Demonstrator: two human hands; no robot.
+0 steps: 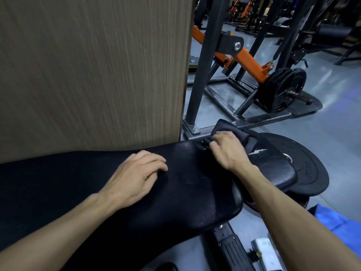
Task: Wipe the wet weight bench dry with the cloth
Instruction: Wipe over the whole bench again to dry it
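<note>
The black padded weight bench [185,184] runs from the left edge to the centre, with a separate seat pad [273,165] to its right that has a torn white patch. A dark cloth [228,127] lies over the far end of the gap between the two pads. My right hand [227,148] grips a bunched part of the cloth at the bench's far edge. My left hand [134,176] rests on the bench pad with fingers loosely bent, holding nothing.
A wood-grain panel [93,71] stands right behind the bench. A black weight plate [310,169] lies under the seat pad. A dark and orange machine frame [242,53] with loaded plates [283,89] stands beyond. Blue fabric [340,222] lies at lower right.
</note>
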